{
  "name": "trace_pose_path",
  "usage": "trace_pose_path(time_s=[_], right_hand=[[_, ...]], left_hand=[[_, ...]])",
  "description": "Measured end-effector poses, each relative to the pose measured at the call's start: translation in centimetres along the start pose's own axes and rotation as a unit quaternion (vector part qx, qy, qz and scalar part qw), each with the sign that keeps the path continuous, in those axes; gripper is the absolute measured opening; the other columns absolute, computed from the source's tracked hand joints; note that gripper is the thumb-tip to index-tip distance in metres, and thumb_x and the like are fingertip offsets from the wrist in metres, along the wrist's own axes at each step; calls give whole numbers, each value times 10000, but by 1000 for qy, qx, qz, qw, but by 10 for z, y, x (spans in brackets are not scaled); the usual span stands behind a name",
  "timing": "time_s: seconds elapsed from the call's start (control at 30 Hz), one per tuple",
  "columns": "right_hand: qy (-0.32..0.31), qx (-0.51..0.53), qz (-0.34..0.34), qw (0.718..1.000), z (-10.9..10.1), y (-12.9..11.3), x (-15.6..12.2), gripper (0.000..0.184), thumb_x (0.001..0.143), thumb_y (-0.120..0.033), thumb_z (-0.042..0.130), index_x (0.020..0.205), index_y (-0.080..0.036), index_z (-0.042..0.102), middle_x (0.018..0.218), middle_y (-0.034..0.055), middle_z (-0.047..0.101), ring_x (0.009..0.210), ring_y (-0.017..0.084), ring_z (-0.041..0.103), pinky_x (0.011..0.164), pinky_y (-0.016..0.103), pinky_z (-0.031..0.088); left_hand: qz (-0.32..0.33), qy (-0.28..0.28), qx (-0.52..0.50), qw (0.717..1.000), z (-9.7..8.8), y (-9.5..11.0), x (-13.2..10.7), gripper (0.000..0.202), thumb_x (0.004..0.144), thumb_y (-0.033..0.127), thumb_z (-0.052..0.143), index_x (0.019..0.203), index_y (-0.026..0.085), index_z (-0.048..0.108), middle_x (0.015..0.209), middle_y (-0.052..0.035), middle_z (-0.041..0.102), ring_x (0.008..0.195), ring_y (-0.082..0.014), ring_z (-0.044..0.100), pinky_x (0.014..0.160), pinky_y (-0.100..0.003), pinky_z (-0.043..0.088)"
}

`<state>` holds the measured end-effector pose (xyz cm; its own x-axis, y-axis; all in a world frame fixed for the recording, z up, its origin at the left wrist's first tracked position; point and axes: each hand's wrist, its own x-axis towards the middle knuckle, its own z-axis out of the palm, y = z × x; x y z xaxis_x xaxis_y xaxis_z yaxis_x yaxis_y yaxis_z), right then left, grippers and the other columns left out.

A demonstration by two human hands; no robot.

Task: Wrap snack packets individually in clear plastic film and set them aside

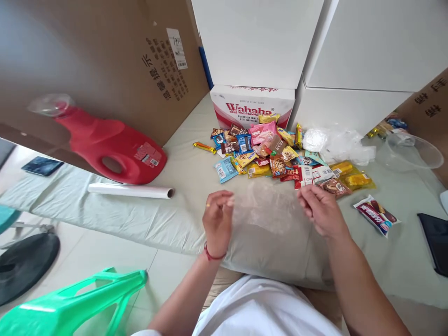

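Note:
A clear plastic bag (268,205) is stretched between my two hands over the pale green sheet (140,219). My left hand (217,219), a red string on its wrist, pinches the bag's left edge. The bag's right edge is pinched by my right hand (320,209). Just beyond the bag lies a pile of several wrapped snacks (269,151) in many colours. One red and white snack packet (376,214) lies apart, to the right of my right hand.
A red jug (112,144) lies on its side at the left, a white roll (131,190) in front of it. A Wahaha carton (252,107) and white boxes stand behind. A clear bowl (411,151) and crumpled plastic (336,142) sit right. A green stool (70,303) is lower left.

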<state>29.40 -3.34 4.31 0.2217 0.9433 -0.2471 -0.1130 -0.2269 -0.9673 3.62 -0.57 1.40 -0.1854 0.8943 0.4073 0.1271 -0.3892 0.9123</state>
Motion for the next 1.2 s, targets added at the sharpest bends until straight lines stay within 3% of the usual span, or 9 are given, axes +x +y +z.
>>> trace_pose_path(time_s=[0.1, 0.17, 0.27, 0.33, 0.43, 0.6, 0.83, 1.03, 1.2], right_hand=[[-178, 23, 118, 977, 20, -15, -32, 675, 804, -851, 566, 921, -199, 695, 740, 52, 649, 557, 143, 553, 393, 218, 382], [-194, 48, 126, 972, 32, -14, -46, 660, 783, -836, 621, 1038, -230, 680, 874, 66, 677, 721, 185, 620, 477, 236, 480], [-161, 54, 89, 981, 41, -5, -58, 515, 767, -614, 813, 1117, -271, 656, 911, 26, 656, 773, 166, 594, 592, 242, 505], [-145, 43, 63, 987, 43, 1, -62, 445, 768, -517, 843, 1096, -265, 678, 864, 7, 641, 740, 151, 566, 635, 250, 491], [-126, -11, 27, 992, 44, 9, -64, 339, 817, -491, 794, 1036, -246, 712, 828, 0, 628, 728, 154, 541, 665, 268, 469], [-73, -153, -24, 985, 46, 25, -67, 339, 857, -417, 744, 1153, -257, 698, 867, -2, 658, 784, 179, 583, 746, 301, 476], [-118, -151, -33, 981, 51, 36, -66, 521, 864, -310, 708, 1374, -306, 605, 1129, 41, 720, 964, 202, 684, 869, 341, 536], [-57, -143, -32, 988, 47, 30, -61, 251, 861, -438, 732, 1045, -268, 741, 892, 29, 732, 772, 196, 644, 730, 332, 510], [-21, -136, -46, 989, 38, 26, -53, 293, 856, -546, 731, 900, -257, 732, 763, 18, 675, 684, 191, 583, 676, 328, 487]], left_hand=[[218, -65, 122, 966, 1, 28, -29, 219, 837, 122, 705, 999, 267, 730, 973, -53, 638, 927, -208, 611, 822, -351, 501], [307, -110, 139, 935, 1, 37, -44, 351, 789, 106, 735, 1095, 280, 727, 884, -44, 632, 855, -213, 591, 782, -359, 484], [332, -186, 134, 915, 2, 42, -59, 451, 803, 125, 724, 1214, 306, 685, 812, -22, 667, 790, -207, 596, 755, -370, 455], [296, -249, 98, 917, 1, 42, -65, 417, 844, 177, 696, 1242, 300, 670, 830, -30, 692, 776, -211, 607, 751, -384, 446], [142, -295, -3, 945, -6, 41, -69, 292, 950, 253, 589, 1230, 266, 671, 866, -62, 682, 781, -214, 614, 727, -371, 462], [-56, -199, -10, 978, -2, 33, -64, 214, 914, 347, 691, 1096, 237, 671, 972, -75, 650, 859, -206, 606, 753, -336, 483], [-246, -270, -108, 925, 23, 6, -49, 199, 819, 393, 759, 936, 233, 741, 991, -69, 698, 933, -225, 667, 767, -322, 542], [-301, -247, -180, 903, 16, -10, -38, 235, 709, 408, 851, 768, 207, 745, 885, -45, 673, 843, -187, 632, 760, -292, 545], [-294, -225, -160, 915, 8, -16, -25, 256, 669, 390, 886, 695, 191, 727, 846, -43, 657, 791, -166, 621, 705, -267, 538]])
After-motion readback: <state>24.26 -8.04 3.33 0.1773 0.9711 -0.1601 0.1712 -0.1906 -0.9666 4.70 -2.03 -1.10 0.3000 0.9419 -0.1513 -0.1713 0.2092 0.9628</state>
